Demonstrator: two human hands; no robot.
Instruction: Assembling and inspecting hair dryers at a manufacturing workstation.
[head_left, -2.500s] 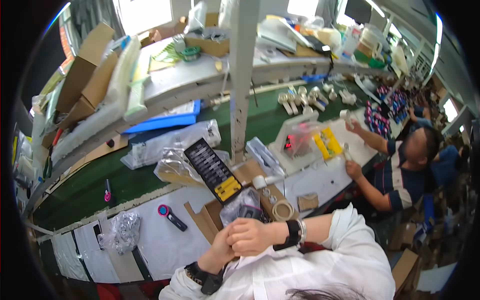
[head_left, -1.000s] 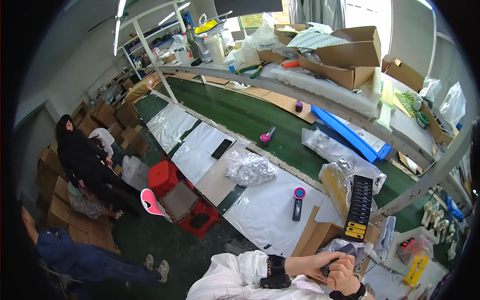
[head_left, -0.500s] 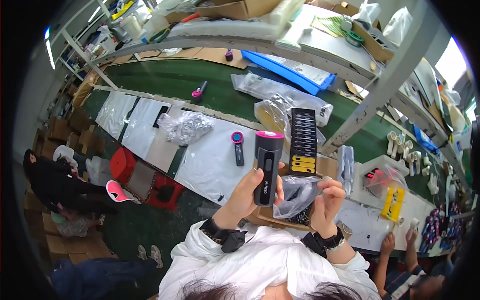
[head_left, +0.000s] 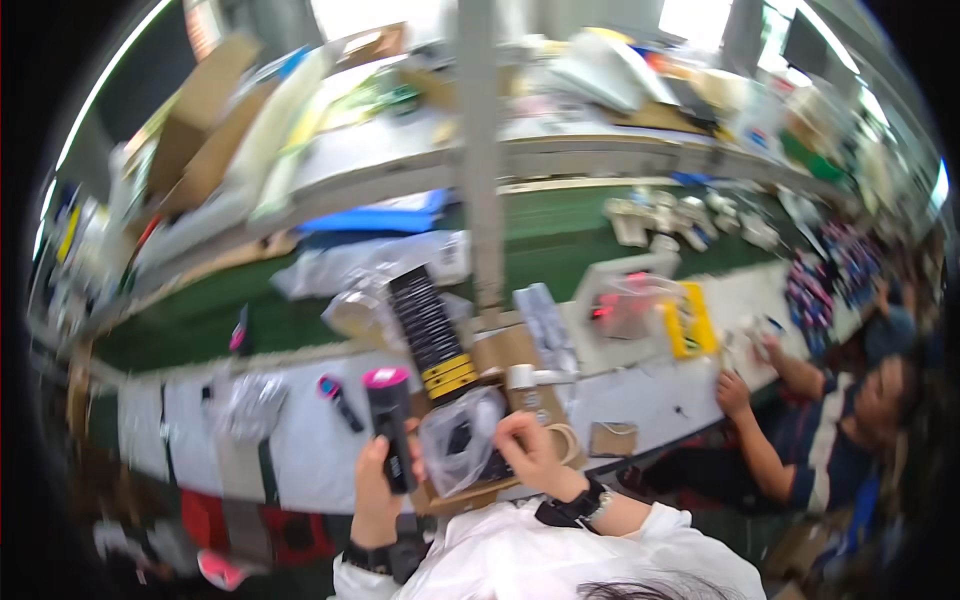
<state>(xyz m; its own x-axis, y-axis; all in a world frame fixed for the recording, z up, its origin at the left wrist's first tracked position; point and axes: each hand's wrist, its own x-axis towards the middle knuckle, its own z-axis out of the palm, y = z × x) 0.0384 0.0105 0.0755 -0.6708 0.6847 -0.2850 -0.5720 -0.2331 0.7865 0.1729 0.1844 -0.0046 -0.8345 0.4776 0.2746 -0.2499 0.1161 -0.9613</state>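
Long bench [head_left: 310, 470] under a raised shelf, with a green strip [head_left: 570, 222] past its far edge and a grey post [head_left: 480, 170] rising in the middle; shot's pretty blurry, fyi; the left hand [head_left: 376, 490] has its fingers wrapped around a dark cylindrical device [head_left: 390, 425] with a pink top, held upright over the bench's near edge, just left of the open carton [head_left: 468, 500]; the right hand [head_left: 540, 458] is over the near edge too, fingers curled beside the clear bag [head_left: 458, 445] in the carton's mouth; can't tell whether it's pinching anything; best elbow room is leftward, where white surface runs from the small fan [head_left: 342, 403] down to the near edge; a crumpled plastic bundle [head_left: 252, 403] sits further along toward the left end; straight ahead is tighter, since a black tray [head_left: 430, 325] with yellow pieces lies at a slant beyond the bag, reaching toward the far edge; right side's snug as well, with a pale coil [head_left: 566, 443] close by, then a co-worker [head_left: 835, 440] at the near edge, well apart from both hands.
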